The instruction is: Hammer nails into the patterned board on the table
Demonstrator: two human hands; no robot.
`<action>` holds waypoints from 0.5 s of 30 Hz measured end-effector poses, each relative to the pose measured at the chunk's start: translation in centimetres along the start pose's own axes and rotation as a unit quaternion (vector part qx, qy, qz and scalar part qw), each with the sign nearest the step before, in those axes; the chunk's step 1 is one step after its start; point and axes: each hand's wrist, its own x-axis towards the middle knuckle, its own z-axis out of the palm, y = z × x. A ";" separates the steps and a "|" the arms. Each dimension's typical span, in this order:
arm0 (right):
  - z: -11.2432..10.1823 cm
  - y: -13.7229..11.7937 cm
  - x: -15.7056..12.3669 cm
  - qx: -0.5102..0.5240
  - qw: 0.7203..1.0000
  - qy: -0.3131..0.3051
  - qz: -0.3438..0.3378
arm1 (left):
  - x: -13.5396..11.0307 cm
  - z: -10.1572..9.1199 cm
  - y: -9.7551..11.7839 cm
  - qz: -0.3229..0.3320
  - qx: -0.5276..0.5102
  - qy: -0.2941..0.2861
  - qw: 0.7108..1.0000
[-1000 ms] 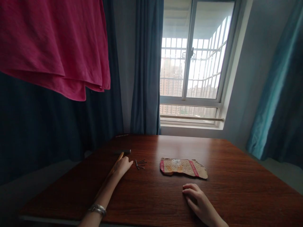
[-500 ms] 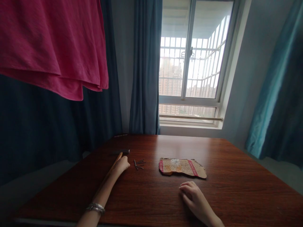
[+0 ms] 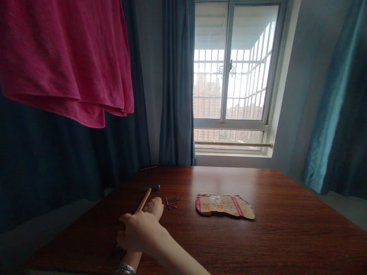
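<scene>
My left hand (image 3: 155, 205) lies on the dark wooden table (image 3: 258, 244), just right of the wooden handle of a hammer (image 3: 145, 198) whose metal head points to the far side. Only its knuckles show. Several small dark nails (image 3: 171, 201) lie close to its right. My right hand (image 3: 139, 232) reaches across to the left and hovers over my left forearm, back of the hand up, thumb out to the left, fingers hidden. A bracelet (image 3: 124, 269) is on my left wrist. A spotted, pink-striped piece of card (image 3: 225, 205) lies at mid-table.
A pink cloth (image 3: 63, 57) hangs at the upper left. Blue curtains (image 3: 176, 84) frame a barred window (image 3: 232, 76) beyond the table's far edge. A thin stick (image 3: 148, 167) lies at the far left corner of the table.
My right hand has left its spot near the card and swung left across the table, over my left forearm. The left hand has stayed by the hammer handle.
</scene>
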 end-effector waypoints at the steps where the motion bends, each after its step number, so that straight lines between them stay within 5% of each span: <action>1: 1.6 -0.6 1.4 -0.063 0.998 -0.008 0.012 | -0.2 0.3 0.1 -0.011 0.012 0.026 1.000; 5: 6.1 -1.6 4.1 -0.144 0.980 -0.139 0.018 | -0.5 1.7 -0.2 -0.016 0.056 0.101 0.993; 11: 4.5 -1.3 0.6 -0.140 0.989 0.037 -0.022 | 0.8 2.5 -0.1 0.030 -0.084 0.131 0.987; 15: 2.7 0.4 -2.1 -0.104 0.990 0.088 -0.032 | 1.3 3.3 3.4 0.130 -0.348 0.111 0.922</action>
